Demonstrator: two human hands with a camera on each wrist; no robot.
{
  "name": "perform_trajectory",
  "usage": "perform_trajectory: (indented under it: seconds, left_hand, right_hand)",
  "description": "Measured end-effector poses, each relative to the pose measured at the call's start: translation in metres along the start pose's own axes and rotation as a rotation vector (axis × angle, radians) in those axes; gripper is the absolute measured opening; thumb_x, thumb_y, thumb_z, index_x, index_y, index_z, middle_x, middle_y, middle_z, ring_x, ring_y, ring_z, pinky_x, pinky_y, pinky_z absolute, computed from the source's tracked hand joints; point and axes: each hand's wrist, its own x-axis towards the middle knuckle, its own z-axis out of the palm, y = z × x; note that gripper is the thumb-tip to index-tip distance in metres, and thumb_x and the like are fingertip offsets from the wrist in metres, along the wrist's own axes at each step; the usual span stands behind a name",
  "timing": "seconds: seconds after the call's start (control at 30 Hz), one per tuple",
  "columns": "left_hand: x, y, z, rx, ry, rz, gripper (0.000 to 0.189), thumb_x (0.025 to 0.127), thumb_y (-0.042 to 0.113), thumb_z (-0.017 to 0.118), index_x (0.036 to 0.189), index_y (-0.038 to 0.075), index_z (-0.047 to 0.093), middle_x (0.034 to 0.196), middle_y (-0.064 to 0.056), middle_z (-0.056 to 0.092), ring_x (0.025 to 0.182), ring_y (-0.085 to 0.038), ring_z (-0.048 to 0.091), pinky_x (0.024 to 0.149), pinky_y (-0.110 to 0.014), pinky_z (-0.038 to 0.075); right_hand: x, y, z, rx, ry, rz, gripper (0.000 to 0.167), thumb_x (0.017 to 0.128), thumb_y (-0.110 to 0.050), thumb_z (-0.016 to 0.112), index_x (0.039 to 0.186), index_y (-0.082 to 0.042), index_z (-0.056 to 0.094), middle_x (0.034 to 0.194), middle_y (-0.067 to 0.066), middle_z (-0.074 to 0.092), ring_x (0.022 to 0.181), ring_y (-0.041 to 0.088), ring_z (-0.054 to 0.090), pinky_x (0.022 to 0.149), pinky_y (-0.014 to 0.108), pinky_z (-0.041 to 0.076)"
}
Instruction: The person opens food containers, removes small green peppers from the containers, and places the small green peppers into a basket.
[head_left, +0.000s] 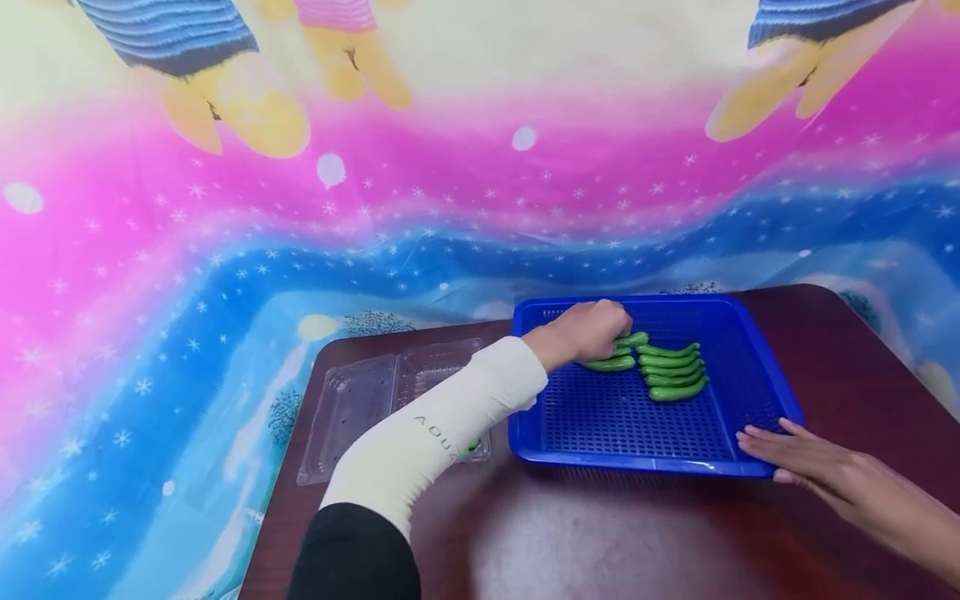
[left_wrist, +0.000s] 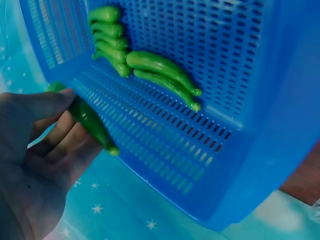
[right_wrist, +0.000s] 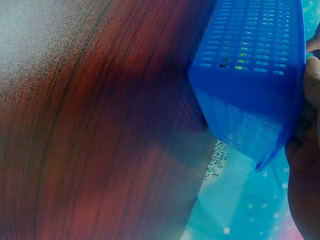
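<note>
My left hand (head_left: 588, 333) is over the far side of the blue plastic basket (head_left: 585, 429). Between its thumb and fingers it pinches a green chili pepper (left_wrist: 90, 120), whose pale tip sticks out in the left wrist view. Two more green peppers (left_wrist: 162, 72) lie on the basket floor close by, beside a neat row of several others (head_left: 675, 375). My right hand (head_left: 813, 462) rests on the basket's near right corner, fingers straight across the rim. Only part of that hand shows in the right wrist view, at the edge beside the rim.
A lidded clear plastic container (head_left: 352, 408) stands unfolded left of the basket, partly behind my left sleeve (head_left: 442, 421); a bit of green (head_left: 472, 447) shows in it. Both containers are on a dark red-brown wooden table (head_left: 600, 533). A patterned cloth (head_left: 450, 192) hangs behind.
</note>
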Motion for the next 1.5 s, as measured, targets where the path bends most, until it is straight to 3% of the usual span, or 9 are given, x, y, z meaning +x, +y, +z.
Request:
perform_trajectory:
  seconds: [0.13,0.3,0.43,0.63,0.73,0.93,1.1,1.3,1.5]
  left_hand:
    - [0.008,-0.001,0.006,0.020,-0.066,-0.062,0.040,0.100,-0.005,0.049,0.076,0.018,0.026,0.075,0.003,0.015,0.066,-0.011,0.014,0.060,-0.024,0.019]
    - [0.011,0.003,0.022,0.086,-0.118,-0.136,0.025,0.105,0.007,0.051,0.083,0.018,0.052,0.072,0.005,0.037,0.065,-0.009,0.031,0.062,-0.024,0.032]
    - [0.015,0.007,0.035,0.107,-0.130,-0.163,0.018,0.105,0.006,0.054,0.101,0.018,0.067,0.083,0.004,0.055,0.073,-0.009,0.042,0.067,-0.026,0.038]
    - [0.025,0.012,0.054,0.162,-0.154,-0.216,0.017,0.104,0.010,0.056,0.102,0.023,0.067,0.113,0.005,0.070,0.097,-0.010,0.065,0.083,-0.027,0.056]
    - [0.029,0.013,0.061,0.174,-0.160,-0.227,0.017,0.105,0.012,0.055,0.102,0.024,0.067,0.114,0.004,0.069,0.099,-0.011,0.066,0.086,-0.028,0.057]
    - [0.033,0.013,0.070,0.165,-0.118,-0.229,0.019,0.104,0.011,0.057,0.092,0.023,0.064,0.100,0.006,0.069,0.086,-0.009,0.062,0.077,-0.028,0.055]
    - [0.034,0.013,0.079,0.160,-0.120,-0.224,0.017,0.104,0.011,0.057,0.099,0.025,0.065,0.108,0.006,0.068,0.091,-0.009,0.063,0.077,-0.027,0.055]
    - [0.035,0.014,0.080,0.159,-0.107,-0.194,0.020,0.105,0.009,0.056,0.092,0.024,0.061,0.093,0.006,0.065,0.076,-0.007,0.053,0.070,-0.024,0.049]
    - [0.037,0.013,0.082,0.158,-0.097,-0.198,0.020,0.103,0.008,0.058,0.091,0.023,0.063,0.097,0.007,0.069,0.081,-0.007,0.060,0.074,-0.025,0.054]
  right_hand:
    - [0.002,0.000,0.001,0.015,0.001,-0.004,0.070,0.083,-0.007,0.079,0.144,-0.035,0.059,0.152,-0.032,0.037,0.147,-0.020,0.006,0.109,-0.005,0.003]
    - [0.005,0.001,0.001,0.003,0.002,-0.005,0.067,0.086,-0.010,0.078,0.144,-0.037,0.059,0.152,-0.031,0.037,0.147,-0.020,0.006,0.109,-0.005,0.003]
    - [0.007,0.002,-0.001,-0.003,0.017,-0.025,0.065,0.086,-0.010,0.077,0.143,-0.037,0.059,0.152,-0.034,0.032,0.148,-0.019,0.007,0.111,-0.004,0.003]
    - [0.007,0.003,-0.001,0.004,0.015,-0.033,0.065,0.087,-0.010,0.077,0.143,-0.036,0.059,0.152,-0.033,0.033,0.148,-0.019,0.008,0.112,-0.004,0.003]
    - [0.006,0.002,-0.001,0.021,0.023,-0.037,0.066,0.086,-0.008,0.077,0.143,-0.035,0.060,0.153,-0.033,0.034,0.148,-0.018,0.010,0.112,-0.004,0.005]
    - [0.003,-0.001,0.000,0.040,0.028,-0.036,0.068,0.082,-0.006,0.080,0.143,-0.031,0.061,0.153,-0.032,0.038,0.149,-0.018,0.012,0.112,-0.004,0.007]
    - [0.003,-0.001,-0.001,0.020,0.018,-0.037,0.072,0.081,-0.006,0.080,0.144,-0.032,0.059,0.153,-0.032,0.037,0.148,-0.018,0.010,0.111,-0.004,0.005]
    - [0.001,0.000,0.000,-0.009,-0.016,0.001,0.074,0.080,-0.008,0.082,0.145,-0.036,0.058,0.151,-0.030,0.041,0.146,-0.021,0.005,0.109,-0.005,0.002]
    - [0.000,0.000,-0.001,-0.007,-0.009,-0.009,0.076,0.079,-0.006,0.082,0.145,-0.034,0.058,0.151,-0.027,0.043,0.147,-0.021,0.007,0.110,-0.005,0.003]
